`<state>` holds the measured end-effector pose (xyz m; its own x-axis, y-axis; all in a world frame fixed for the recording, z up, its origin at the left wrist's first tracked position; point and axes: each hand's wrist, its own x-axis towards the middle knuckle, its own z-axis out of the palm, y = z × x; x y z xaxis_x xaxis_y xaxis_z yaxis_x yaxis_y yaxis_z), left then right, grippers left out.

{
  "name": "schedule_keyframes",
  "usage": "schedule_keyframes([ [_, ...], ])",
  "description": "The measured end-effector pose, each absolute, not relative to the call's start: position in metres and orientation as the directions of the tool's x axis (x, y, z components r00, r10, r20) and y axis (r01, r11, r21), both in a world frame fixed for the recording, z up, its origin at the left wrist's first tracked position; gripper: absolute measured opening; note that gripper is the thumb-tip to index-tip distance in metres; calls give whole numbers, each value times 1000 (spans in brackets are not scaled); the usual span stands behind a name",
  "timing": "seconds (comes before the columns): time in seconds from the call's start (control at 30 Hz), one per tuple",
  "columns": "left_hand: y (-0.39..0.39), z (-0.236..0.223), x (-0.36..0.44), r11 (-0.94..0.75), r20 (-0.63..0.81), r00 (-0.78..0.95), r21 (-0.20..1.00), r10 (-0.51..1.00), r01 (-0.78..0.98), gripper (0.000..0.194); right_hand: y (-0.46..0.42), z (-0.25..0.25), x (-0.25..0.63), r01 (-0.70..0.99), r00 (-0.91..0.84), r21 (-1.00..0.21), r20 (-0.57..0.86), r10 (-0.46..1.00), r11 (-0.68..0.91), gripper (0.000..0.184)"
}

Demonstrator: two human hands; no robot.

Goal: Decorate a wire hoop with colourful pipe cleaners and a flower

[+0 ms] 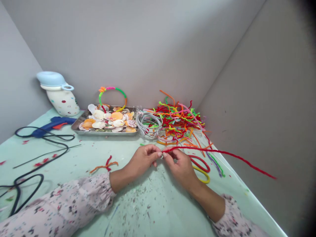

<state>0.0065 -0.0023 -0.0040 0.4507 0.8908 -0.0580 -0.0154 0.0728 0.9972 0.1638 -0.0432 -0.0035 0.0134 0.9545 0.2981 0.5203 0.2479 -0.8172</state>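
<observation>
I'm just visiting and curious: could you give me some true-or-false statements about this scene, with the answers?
1. The right hand pinches a red fuzzy stem. True.
2. The left hand is reaching into the tray. False: it is at the stem's near end.
3. The tray holds shells. True.
4. The bottle has a red lid. False: the lid is light blue.

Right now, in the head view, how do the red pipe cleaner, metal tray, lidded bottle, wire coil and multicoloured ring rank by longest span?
1. Red pipe cleaner, though nearness may flatter it
2. Metal tray
3. Lidded bottle
Last: wire coil and multicoloured ring, too alike to rank.
</observation>
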Motion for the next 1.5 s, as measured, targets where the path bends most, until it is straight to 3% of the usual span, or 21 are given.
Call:
schedule_keyframes([
  [1.1,-4,-1,4,5,-26,511,999,859,42,27,-44,-4,166,566,-44,-785,274,961,250,20],
  [1.5,-4,-2,4,2,-15,521,1000,853,25,27,-43,-4,165,505,-13,-824,289,957,256,18],
])
